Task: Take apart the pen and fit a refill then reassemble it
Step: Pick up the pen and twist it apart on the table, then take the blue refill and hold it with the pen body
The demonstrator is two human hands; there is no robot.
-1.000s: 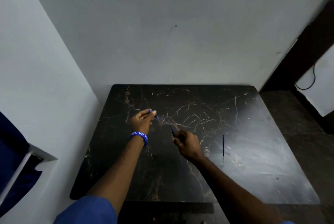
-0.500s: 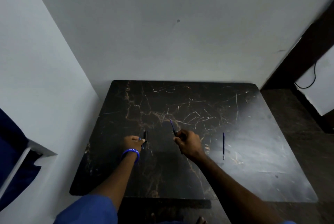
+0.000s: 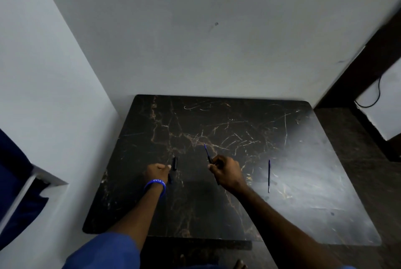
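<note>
Right hand (image 3: pixel 225 173) pinched around the pen body, its thin blue refill (image 3: pixel 205 149) sticking out far-left past the fingers | left hand (image 3: pixel 157 172) curled on the table (image 3: pixel 303 203), fingertips touching a dark pen piece (image 3: pixel 174 163); whether it grips it I cannot tell | 1 spare refill (image 3: pixel 269 176) lies well right of the right hand | pen body mostly hidden in the fist

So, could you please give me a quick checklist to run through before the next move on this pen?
1. Right hand grips pen part with blue refill sticking out: ok.
2. Left hand beside dark pen piece on table: ok; whether it is still gripped: cannot tell.
3. Spare refill lies loose, right of right hand: ok.
4. Small parts all accounted for: cannot tell.
</note>
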